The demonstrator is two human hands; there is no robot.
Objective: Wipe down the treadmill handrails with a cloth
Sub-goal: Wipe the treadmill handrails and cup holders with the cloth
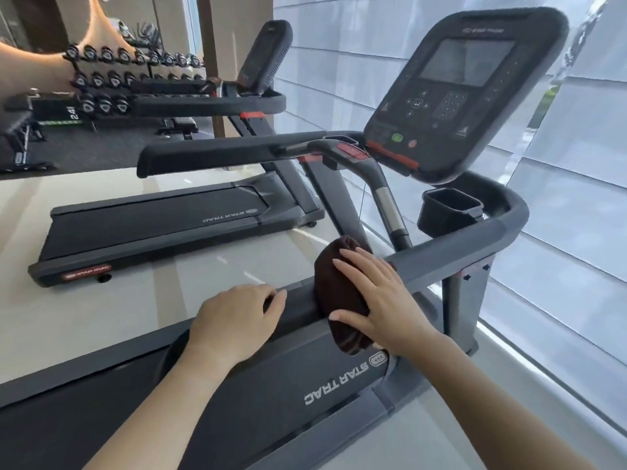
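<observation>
A dark brown cloth (334,283) is draped over the near side handrail (451,245) of the closest treadmill. My right hand (380,300) lies flat on the cloth, fingers spread and thumb curled under its lower edge, pressing it onto the rail. My left hand (237,317) rests on the same handrail just left of the cloth, fingers curled over the rail's top. The far handrail (210,154) of this treadmill runs across the middle of the view. The console (454,93) stands above and to the right.
A cup holder (448,212) sits under the console. A second treadmill (152,228) stands to the left on the pale floor. Dumbbell racks (112,79) line the back left. A window wall with blinds (559,232) runs along the right.
</observation>
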